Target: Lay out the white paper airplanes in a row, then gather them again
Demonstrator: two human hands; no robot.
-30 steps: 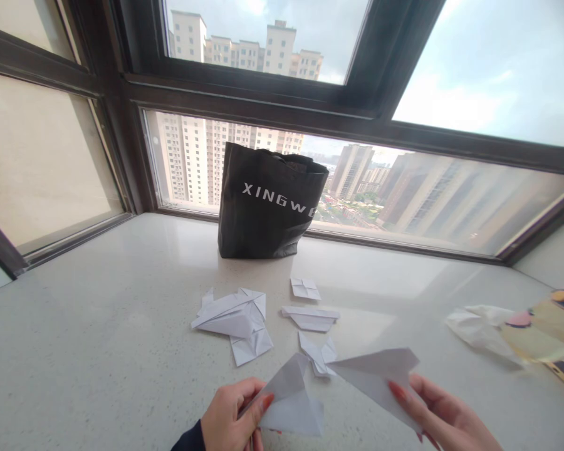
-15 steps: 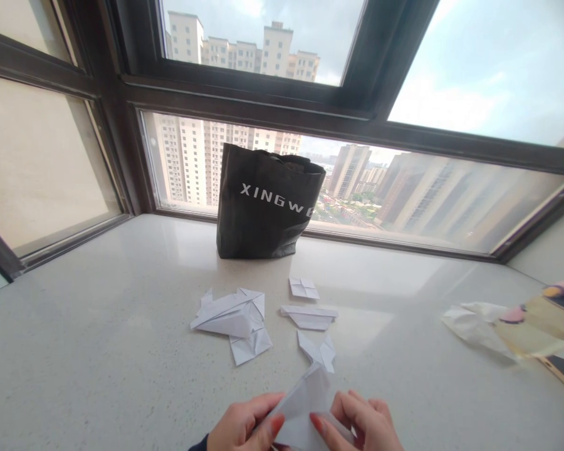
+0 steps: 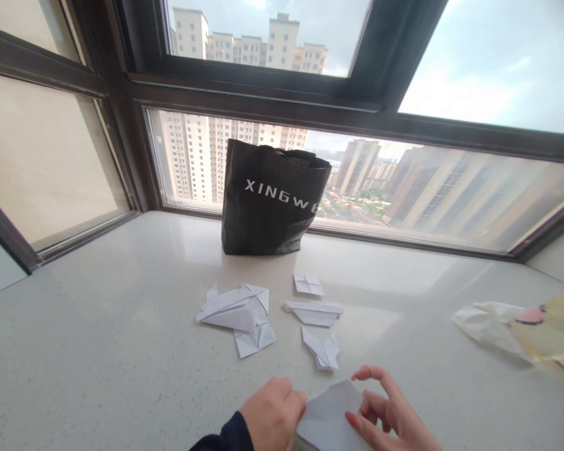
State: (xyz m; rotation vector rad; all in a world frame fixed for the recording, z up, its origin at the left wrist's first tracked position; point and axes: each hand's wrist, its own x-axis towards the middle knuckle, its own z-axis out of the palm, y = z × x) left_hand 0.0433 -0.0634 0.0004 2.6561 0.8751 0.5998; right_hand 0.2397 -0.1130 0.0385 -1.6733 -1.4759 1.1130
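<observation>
A folded sheet of white paper lies between my hands at the bottom of the view. My left hand is closed on its left edge, fingers curled under and mostly hidden. At the right edge, my right hand holds the paper with the thumb on top and the other fingers bent around the side; its index finger is raised along the upper corner. Just beyond is a folded paper piece with pointed ends. Behind it lie a boat-shaped paper piece and a small folded square.
Left of these is a pile of folded paper shapes on the speckled white sill. A black bag with white lettering stands by the window. Far right, a tissue pack has a tissue sticking out.
The paper has come down flatter and turned, its raised tip no longer overlapping the pointed piece. My left hand has rolled over its left edge; my right hand has shifted right. The view has shifted slightly.
</observation>
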